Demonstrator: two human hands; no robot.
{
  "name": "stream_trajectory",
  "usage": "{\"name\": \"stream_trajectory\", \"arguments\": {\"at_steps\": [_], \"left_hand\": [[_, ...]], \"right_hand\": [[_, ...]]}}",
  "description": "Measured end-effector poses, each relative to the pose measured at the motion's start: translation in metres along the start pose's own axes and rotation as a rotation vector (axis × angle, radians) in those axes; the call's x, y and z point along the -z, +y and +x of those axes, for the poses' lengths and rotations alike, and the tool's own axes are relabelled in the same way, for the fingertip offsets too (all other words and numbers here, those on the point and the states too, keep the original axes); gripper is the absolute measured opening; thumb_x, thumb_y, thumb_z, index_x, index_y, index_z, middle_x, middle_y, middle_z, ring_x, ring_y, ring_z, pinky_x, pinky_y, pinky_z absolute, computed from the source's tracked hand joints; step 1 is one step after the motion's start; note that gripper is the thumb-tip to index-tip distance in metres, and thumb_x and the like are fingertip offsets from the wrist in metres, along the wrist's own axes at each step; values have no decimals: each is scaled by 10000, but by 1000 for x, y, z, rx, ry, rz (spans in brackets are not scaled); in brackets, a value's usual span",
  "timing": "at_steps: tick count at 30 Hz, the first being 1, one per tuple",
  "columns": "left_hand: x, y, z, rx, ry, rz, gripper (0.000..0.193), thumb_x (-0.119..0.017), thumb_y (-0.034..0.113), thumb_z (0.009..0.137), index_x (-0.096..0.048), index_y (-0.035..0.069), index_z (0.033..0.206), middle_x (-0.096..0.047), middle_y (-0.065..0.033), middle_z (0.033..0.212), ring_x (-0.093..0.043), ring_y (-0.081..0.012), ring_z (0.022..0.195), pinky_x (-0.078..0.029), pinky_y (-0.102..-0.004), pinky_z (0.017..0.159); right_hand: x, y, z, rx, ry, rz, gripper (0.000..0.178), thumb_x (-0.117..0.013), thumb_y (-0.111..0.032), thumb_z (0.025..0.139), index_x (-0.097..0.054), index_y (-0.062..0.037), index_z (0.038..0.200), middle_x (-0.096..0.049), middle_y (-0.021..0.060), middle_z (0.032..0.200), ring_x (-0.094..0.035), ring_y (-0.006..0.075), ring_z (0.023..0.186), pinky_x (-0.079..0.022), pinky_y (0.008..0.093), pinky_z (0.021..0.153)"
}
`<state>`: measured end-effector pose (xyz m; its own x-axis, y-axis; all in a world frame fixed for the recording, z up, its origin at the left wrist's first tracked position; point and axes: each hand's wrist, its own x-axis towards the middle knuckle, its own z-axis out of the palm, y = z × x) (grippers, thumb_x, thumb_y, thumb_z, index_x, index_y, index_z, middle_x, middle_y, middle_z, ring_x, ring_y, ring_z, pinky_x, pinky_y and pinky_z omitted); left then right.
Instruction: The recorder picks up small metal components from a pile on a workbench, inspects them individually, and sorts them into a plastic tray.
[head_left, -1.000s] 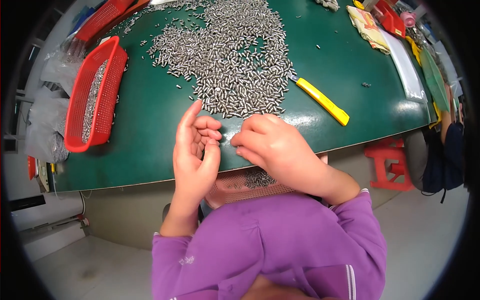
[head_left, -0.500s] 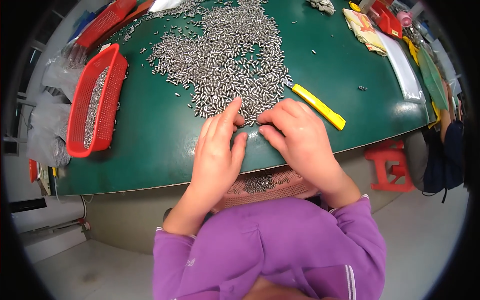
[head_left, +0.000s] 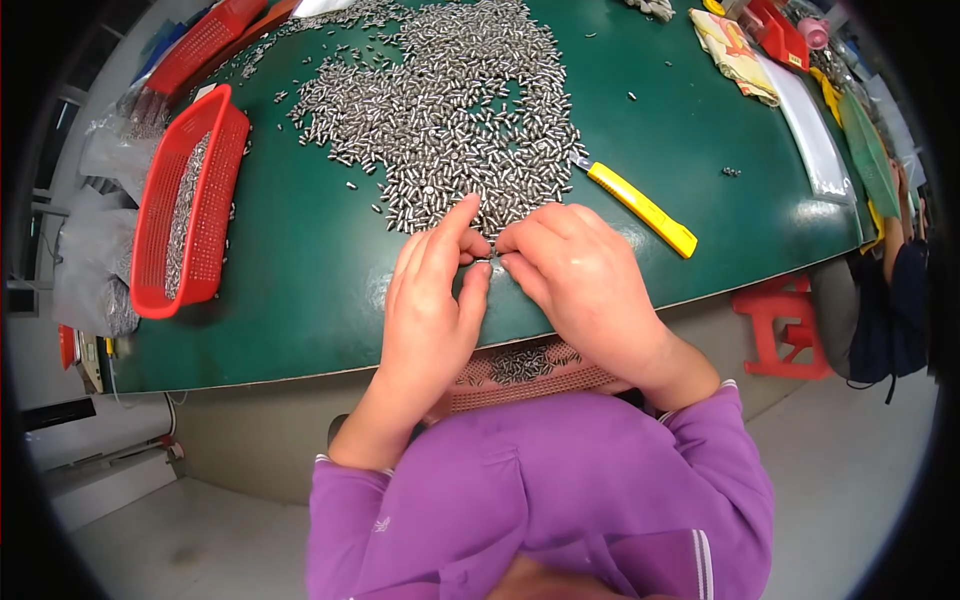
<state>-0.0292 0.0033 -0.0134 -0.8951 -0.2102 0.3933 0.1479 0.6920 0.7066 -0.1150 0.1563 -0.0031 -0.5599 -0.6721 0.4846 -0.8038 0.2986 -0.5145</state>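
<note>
A broad pile of small silvery metal pins with pointed ends [head_left: 440,140] is spread over the green table. At its near edge my two hands almost meet at the fingertips. My left hand [head_left: 430,290] has its index finger stretched over the pins, while its thumb and a bent finger close on a small metal pin [head_left: 482,261]. From the right, my right hand [head_left: 585,265] pinches thumb and forefinger together at a small metal pin beside the left fingertips; the fingers partly hide it. A yellow utility knife [head_left: 642,209] lies right of the pile, blade toward the pins.
A red perforated basket [head_left: 228,160] holding metal pins stands at the left. Below the table edge, a pink basket [head_left: 480,398] with pins sits at my lap. Clear plastic sleeves [head_left: 815,140] and a patterned cloth [head_left: 735,55] lie at the right; a red stool [head_left: 780,325] stands beyond.
My right hand has moved slightly left, bringing its pinched fingertips up to my left fingertips. A pin now shows between the left thumb and finger. The view has shifted a little.
</note>
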Motion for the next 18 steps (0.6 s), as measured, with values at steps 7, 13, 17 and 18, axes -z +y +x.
{"name": "stream_trajectory", "arguments": {"at_steps": [7,13,17,18], "left_hand": [[4,-3,-5,-28,-23,-44,592,-629,-125,804,-528,14,1371,-641,-92,923,-614,-255,869,-509,-386,813],[2,-1,-6,-1,1,-65,613,-635,-116,810,-512,17,1396,-642,-94,932,-613,-252,861,-509,-378,807],[2,-3,-8,-35,27,-6,612,-631,-108,831,-497,21,1414,-640,-101,936,-610,-251,860,-510,-378,797],[2,-3,-9,-35,26,-7,612,-631,-108,831,-497,21,1414,-640,-101,936,-610,-251,860,-510,-378,797]], "right_hand": [[4,1,1,63,-51,74,78,-648,-21,825,-603,-35,887,-564,123,848,-560,326,806,-486,436,715],[1,3,-1,66,-58,130,115,-660,-9,809,-605,-34,907,-580,129,874,-576,339,831,-490,441,727],[3,0,-1,4,-65,148,188,-715,-5,777,-641,-39,947,-647,107,932,-628,325,874,-506,431,786],[3,0,-1,3,-65,147,188,-715,-5,777,-641,-39,947,-647,107,932,-628,325,874,-506,431,786]]}}
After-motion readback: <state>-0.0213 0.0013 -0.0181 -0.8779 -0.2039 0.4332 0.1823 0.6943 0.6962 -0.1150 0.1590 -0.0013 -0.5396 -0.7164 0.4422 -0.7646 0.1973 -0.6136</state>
